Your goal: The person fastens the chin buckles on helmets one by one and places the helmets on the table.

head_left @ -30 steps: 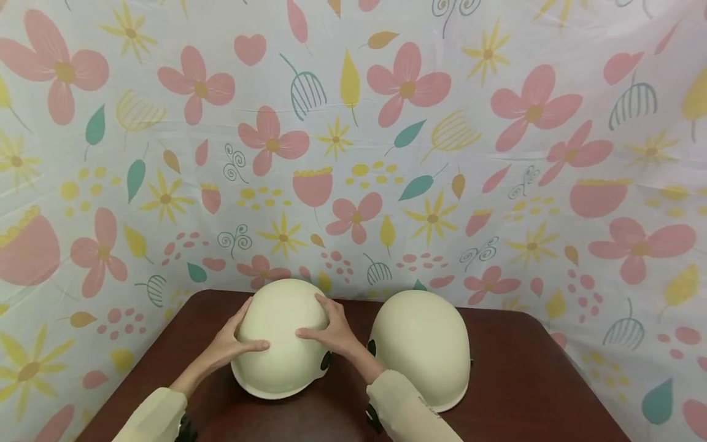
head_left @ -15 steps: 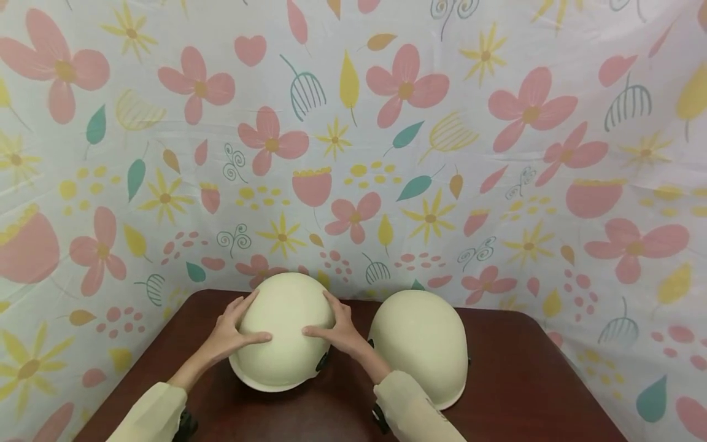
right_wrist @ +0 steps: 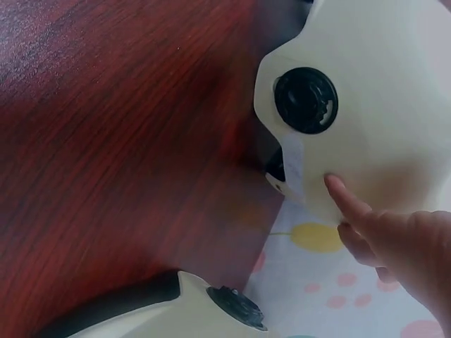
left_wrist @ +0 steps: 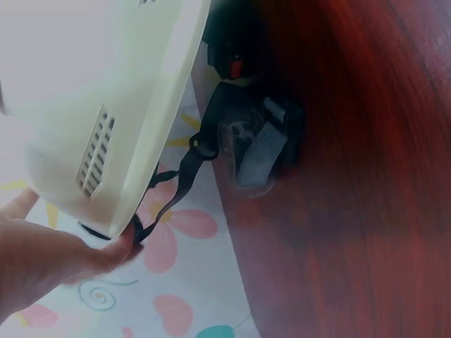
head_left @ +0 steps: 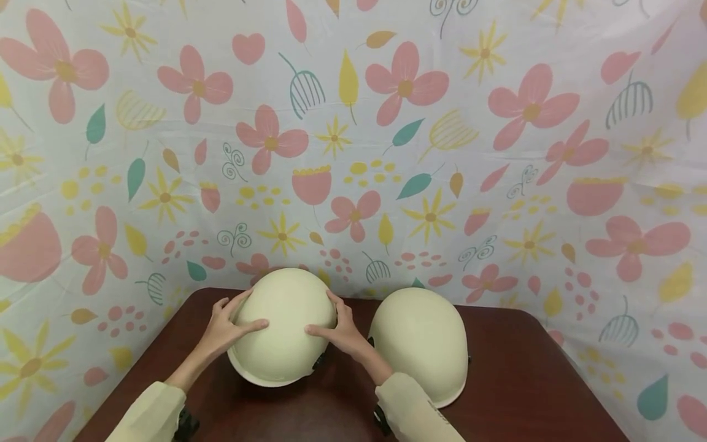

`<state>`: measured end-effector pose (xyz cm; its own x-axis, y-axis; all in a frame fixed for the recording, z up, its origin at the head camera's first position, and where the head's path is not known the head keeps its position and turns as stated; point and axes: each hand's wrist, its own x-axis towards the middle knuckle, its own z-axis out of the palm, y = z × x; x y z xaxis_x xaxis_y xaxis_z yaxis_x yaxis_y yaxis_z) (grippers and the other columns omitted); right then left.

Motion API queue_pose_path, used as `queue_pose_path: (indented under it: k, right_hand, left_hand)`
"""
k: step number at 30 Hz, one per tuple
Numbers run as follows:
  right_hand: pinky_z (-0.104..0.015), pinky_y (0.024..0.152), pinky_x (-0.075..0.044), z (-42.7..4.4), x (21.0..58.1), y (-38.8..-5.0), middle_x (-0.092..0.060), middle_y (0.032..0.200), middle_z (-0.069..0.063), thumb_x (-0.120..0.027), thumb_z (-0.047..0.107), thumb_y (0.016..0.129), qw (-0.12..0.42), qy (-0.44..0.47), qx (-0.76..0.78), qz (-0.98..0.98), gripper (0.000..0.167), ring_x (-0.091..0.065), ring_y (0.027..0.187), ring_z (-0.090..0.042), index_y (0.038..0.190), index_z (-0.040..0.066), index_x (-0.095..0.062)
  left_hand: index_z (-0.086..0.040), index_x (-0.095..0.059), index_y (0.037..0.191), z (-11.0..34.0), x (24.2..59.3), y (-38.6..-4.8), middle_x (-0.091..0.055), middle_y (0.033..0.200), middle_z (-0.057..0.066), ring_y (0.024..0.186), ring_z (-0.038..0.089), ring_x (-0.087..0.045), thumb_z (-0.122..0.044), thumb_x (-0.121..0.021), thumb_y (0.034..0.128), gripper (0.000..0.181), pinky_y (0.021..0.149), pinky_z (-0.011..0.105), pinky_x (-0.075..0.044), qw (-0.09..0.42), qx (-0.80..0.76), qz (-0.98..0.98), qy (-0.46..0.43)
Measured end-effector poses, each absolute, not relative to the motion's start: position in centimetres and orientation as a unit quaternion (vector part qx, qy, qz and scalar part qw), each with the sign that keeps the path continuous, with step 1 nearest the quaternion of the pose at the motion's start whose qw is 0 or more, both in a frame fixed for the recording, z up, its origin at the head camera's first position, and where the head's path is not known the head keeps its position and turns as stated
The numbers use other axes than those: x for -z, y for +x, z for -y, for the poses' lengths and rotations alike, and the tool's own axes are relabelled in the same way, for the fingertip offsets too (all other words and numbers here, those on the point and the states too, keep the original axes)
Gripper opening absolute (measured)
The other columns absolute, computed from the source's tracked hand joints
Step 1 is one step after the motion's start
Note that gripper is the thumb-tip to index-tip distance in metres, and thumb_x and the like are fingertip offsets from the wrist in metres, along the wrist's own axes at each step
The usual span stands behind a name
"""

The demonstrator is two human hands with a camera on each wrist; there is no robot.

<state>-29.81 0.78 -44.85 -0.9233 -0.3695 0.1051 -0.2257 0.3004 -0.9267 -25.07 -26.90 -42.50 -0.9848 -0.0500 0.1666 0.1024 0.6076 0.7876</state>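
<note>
Both hands grip a cream helmet [head_left: 287, 325] from its two sides, thumbs on the near face. The left hand [head_left: 223, 328] holds its left side; in the left wrist view that hand [left_wrist: 56, 257] has fingers at the shell's [left_wrist: 77, 84] edge, and black straps [left_wrist: 190, 165] with a buckle hang below the rim. On the right side is the right hand [head_left: 342, 331]; in the right wrist view its fingers [right_wrist: 352, 211] touch the shell near a round black knob [right_wrist: 306, 100]. The helmet is tilted, its rim off the table on the left wrist side.
A second cream helmet [head_left: 420, 347] stands on the dark red table [head_left: 525, 380], close to the right forearm; its edge [right_wrist: 141, 320] shows low in the right wrist view. A floral sheet [head_left: 353, 147] hangs behind the table.
The gripped helmet has risen slightly and tilted, and both hands have moved up with it. The second helmet has stayed in place.
</note>
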Motion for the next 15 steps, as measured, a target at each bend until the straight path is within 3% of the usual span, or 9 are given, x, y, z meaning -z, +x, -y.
queue_pose_path:
  k: [4, 15]
  right_hand:
    - [-0.059, 0.109, -0.034, -0.66, 44.90, -29.85, -0.010, 0.158, -0.019, -0.076, 0.046, 0.081, 0.063, -0.180, 0.563, -0.805, 0.100, -0.023, 0.144, -0.040, 0.157, 0.027, -0.014]
    - [-0.060, 0.108, -0.036, -0.74, 44.89, -29.64, -0.010, 0.157, -0.021, -0.075, 0.042, 0.082, 0.058, -0.193, 0.578, -0.791, 0.101, -0.022, 0.144, -0.042, 0.157, 0.021, -0.012]
  left_hand:
    - [-0.018, -0.030, 0.155, 26.94, 42.19, -24.85, -0.017, 0.155, 0.029, 0.140, 0.050, -0.025, -0.044, -0.075, 0.0821, 0.089, 0.102, 0.068, -0.037, 0.075, 0.450, 0.890, -0.020]
    - [-0.017, -0.032, 0.154, 26.77, 42.22, -24.98, -0.024, 0.154, 0.024, 0.140, 0.048, -0.029, -0.041, -0.077, 0.0813, 0.088, 0.105, 0.067, -0.035, 0.093, 0.456, 0.885, -0.026]
